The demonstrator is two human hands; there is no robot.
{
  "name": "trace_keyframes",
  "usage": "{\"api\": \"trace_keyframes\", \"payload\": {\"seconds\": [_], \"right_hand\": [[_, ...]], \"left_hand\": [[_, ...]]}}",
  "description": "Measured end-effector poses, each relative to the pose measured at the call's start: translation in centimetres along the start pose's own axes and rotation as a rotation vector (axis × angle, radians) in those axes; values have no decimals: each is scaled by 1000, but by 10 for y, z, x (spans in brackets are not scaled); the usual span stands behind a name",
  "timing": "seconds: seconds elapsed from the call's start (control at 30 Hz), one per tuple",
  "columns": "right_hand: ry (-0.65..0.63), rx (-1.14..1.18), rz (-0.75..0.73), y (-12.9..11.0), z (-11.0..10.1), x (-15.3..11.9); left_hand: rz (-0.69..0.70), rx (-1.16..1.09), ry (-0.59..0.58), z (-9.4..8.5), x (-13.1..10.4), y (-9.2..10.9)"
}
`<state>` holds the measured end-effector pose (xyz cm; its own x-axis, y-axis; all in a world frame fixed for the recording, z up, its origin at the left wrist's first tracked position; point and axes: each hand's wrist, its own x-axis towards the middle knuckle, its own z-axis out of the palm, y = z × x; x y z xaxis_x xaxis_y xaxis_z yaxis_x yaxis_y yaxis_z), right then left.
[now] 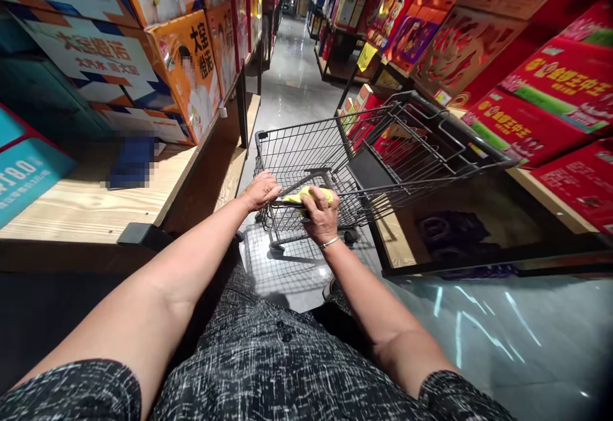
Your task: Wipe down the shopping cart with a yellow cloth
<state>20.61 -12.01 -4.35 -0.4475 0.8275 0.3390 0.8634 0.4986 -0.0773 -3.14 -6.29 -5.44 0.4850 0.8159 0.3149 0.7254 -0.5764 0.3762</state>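
Note:
In front of me a dark wire shopping cart (306,141) stands on the floor, its near end towards me and its push handle at the far right. My left hand (261,190) is closed on the cart's rim at the near left corner. My right hand (322,215), with a bracelet at the wrist, is wrapped round a yellow cloth (306,196). The cloth lies against the cart's near top rail, under my fingers. Through the wires the basket looks bare.
Stacked orange and white cartons (184,76) fill the wooden shelf (143,200) on my left. Red gift boxes (541,121) crowd the right side, close to the cart. A grey tiled aisle (292,57) runs ahead between the shelves. A black corner bracket (135,234) juts out at left.

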Motion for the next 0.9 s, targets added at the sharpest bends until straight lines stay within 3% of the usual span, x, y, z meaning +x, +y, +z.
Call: {"api": "trace_keyframes", "payload": {"seconds": [0.13,0.23,0.33,0.53,0.63,0.73,0.9], "right_hand": [[-87,-12,-71,-22,2,11],[-106,-15,-119,-17,-6,22],[-119,-35,-99,21,-25,27],[-170,-84,16,142,-64,23],[-144,-70,103,164,-70,23],[-110,-14,88,132,-60,26],[-59,78,-128,24,-11,28]], "left_hand": [[-53,6,9,-2,-5,-2],[-88,-24,2,-4,-10,-7],[-115,-77,-7,-6,-15,-15],[-168,-84,-11,-13,-19,-22],[-222,-75,17,-18,-17,-10],[-280,-112,58,-20,-15,11],[-328,-222,-50,-23,-14,37]]}}
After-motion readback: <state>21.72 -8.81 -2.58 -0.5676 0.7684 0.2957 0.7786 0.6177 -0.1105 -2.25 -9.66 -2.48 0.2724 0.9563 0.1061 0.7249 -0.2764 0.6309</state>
